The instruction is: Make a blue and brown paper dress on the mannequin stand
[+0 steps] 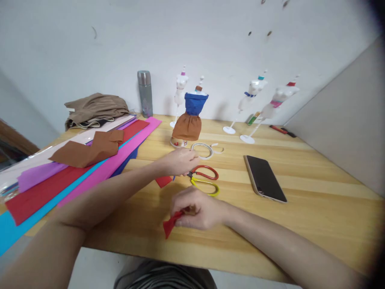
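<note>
My right hand is near the table's front, its thumb and fingers pinching a small piece of red crepe paper. Farther back, my left hand reaches over the blades of a pair of scissors with one red and one yellow handle. Its fingers stretch to the right, slightly blurred, and nothing shows in them. Another red scrap lies under my left wrist. Just behind that hand is a roll of white tape. A mini mannequin wears a blue paper top and brown gathered skirt.
Colored crepe paper sheets and folded brown cloth cover the left side. A thermos stands by the wall. Other white mannequins stand at the back. A phone lies right; a red-black tool sits near the right partition.
</note>
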A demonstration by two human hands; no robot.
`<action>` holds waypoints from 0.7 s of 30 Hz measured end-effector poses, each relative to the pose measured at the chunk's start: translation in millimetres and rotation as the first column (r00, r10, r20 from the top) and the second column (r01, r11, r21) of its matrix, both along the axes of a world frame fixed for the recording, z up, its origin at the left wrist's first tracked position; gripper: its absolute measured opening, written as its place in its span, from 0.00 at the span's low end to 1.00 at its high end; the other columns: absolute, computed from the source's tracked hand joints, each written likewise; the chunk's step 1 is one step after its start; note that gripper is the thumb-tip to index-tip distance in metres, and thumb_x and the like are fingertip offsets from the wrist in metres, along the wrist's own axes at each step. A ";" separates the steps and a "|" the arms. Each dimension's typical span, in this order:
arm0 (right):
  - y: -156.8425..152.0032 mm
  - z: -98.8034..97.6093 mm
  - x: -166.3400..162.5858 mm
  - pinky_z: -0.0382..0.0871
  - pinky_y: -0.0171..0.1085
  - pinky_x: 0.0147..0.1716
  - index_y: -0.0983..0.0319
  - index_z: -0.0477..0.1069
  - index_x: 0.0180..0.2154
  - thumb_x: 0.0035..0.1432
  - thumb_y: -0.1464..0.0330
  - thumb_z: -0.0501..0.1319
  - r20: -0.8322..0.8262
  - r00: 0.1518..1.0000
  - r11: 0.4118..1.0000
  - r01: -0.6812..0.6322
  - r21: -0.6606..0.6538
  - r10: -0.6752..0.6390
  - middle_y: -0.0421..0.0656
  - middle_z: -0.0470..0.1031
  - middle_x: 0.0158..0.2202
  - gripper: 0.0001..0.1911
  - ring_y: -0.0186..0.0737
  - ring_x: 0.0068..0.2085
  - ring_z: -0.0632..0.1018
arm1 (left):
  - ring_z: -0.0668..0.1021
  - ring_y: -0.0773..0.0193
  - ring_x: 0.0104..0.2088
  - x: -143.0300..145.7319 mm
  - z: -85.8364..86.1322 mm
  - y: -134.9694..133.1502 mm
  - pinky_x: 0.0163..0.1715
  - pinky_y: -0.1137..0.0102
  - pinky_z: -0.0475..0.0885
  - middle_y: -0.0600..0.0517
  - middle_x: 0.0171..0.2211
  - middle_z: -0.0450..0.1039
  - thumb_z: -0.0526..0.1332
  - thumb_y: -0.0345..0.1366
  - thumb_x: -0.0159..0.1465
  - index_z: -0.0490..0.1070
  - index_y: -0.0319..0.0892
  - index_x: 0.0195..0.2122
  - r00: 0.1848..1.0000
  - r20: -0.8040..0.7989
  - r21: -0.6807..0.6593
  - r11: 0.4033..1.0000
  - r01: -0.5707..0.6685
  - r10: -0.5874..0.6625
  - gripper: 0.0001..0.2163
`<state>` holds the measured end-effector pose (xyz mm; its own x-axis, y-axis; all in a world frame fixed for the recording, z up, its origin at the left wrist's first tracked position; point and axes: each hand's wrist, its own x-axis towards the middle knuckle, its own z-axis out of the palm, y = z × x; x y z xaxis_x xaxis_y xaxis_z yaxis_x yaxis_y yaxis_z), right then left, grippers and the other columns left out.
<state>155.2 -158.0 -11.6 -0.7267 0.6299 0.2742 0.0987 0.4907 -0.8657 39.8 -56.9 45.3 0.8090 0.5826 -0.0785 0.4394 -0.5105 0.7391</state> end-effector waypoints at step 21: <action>6.4 -14.6 1.1 0.60 0.34 0.21 0.60 0.70 0.26 0.52 0.49 0.70 -0.287 0.756 0.775 0.426 -0.467 -0.588 0.36 0.70 0.17 0.22 0.32 0.18 0.66 | 0.68 0.73 0.16 -6.3 -21.0 1.7 0.17 0.77 0.60 0.51 0.21 0.72 0.50 0.49 0.72 0.73 0.36 0.35 0.895 0.259 -0.558 0.813 -0.168 0.362 0.22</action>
<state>156.3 -151.6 -26.2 -0.1446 0.9789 0.1441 -0.1471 0.1227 -0.9815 33.5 -55.2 24.3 0.6591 0.7308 -0.1774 0.1740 0.0813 0.9814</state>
